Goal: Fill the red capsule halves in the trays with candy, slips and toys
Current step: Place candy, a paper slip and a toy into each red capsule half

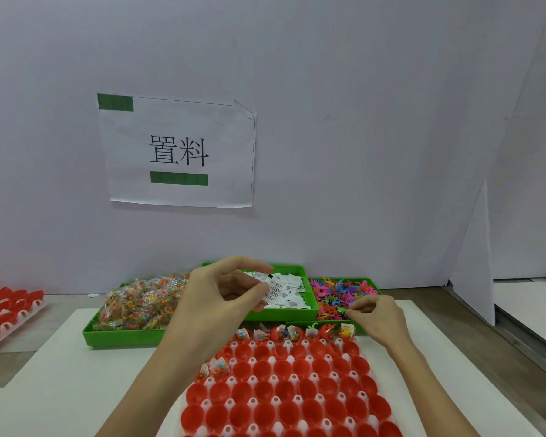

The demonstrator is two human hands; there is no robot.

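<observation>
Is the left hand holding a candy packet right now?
No, the left hand pinches printed white paper slips above the green bin of slips.

Back wall (360, 121): plain pale lavender-white panel, evenly lit. Paper sign (178, 151) taped on with green tape, one corner folded. White folded partition (476, 253) at right. Table (60, 386): white board over grey-brown surface.

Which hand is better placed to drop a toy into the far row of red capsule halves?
Right hand: it pinches a small green plastic toy just above that row; the left hand holds white paper slips.
</observation>
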